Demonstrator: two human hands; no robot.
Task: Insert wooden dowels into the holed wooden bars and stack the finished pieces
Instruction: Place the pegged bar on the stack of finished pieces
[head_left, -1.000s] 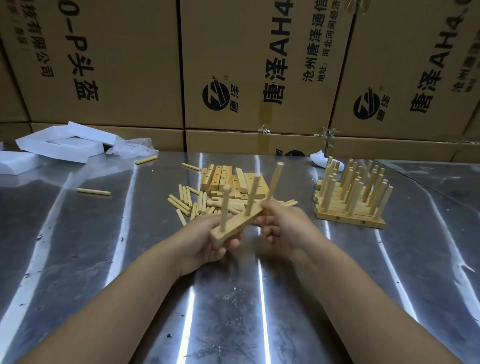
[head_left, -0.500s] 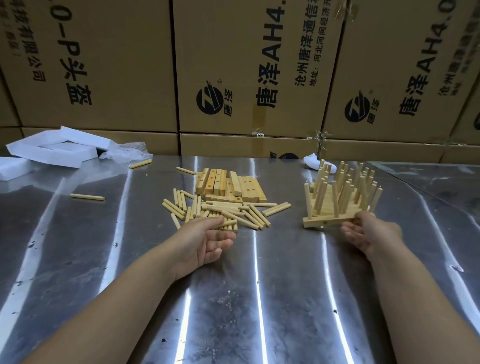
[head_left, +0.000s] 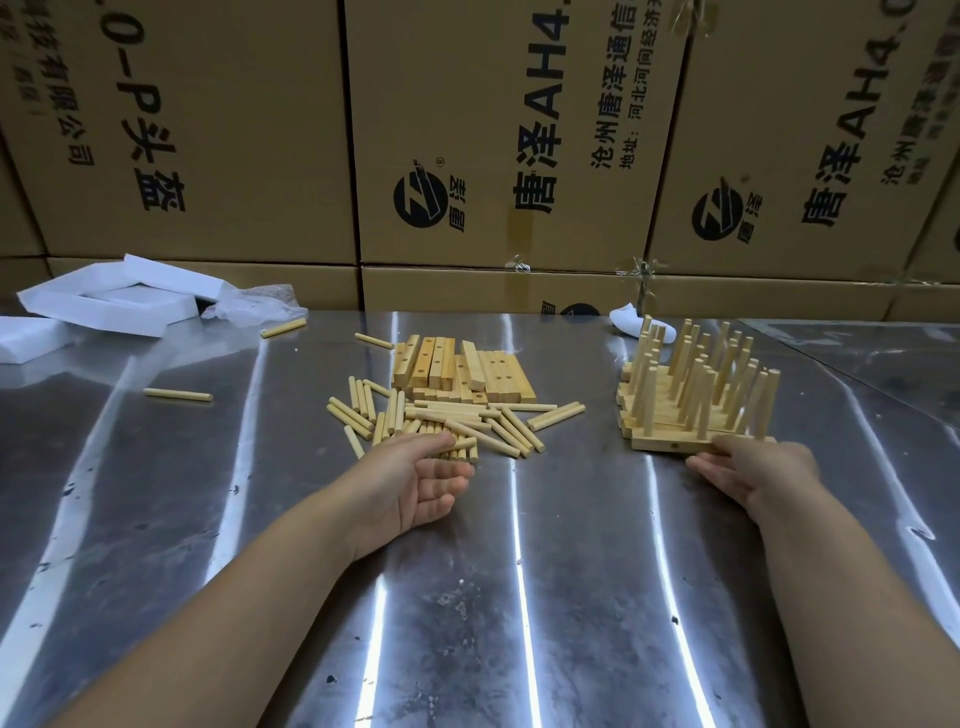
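A heap of loose wooden dowels (head_left: 447, 418) lies mid-table, with a pile of holed wooden bars (head_left: 457, 370) just behind it. At the right stands the stack of finished pieces (head_left: 696, 395), bars with dowels sticking up. My left hand (head_left: 415, 483) rests palm up and empty at the near edge of the dowel heap, fingers loosely curled, thumb touching the dowels. My right hand (head_left: 758, 467) lies against the front edge of the nearest finished bar (head_left: 670, 445), fingers spread, gripping nothing.
The metal table (head_left: 519, 597) is backed by a wall of cardboard boxes (head_left: 493, 145). White foam pieces (head_left: 114, 301) and a plastic bag (head_left: 254, 306) sit at the back left. Stray dowels (head_left: 178, 394) lie at the left. A white scrap (head_left: 626, 321) lies behind the stack.
The bar with three dowels that both hands held has gone to the front of the finished stack at the right. My right hand let go of it; my left hand dropped to the dowel heap.
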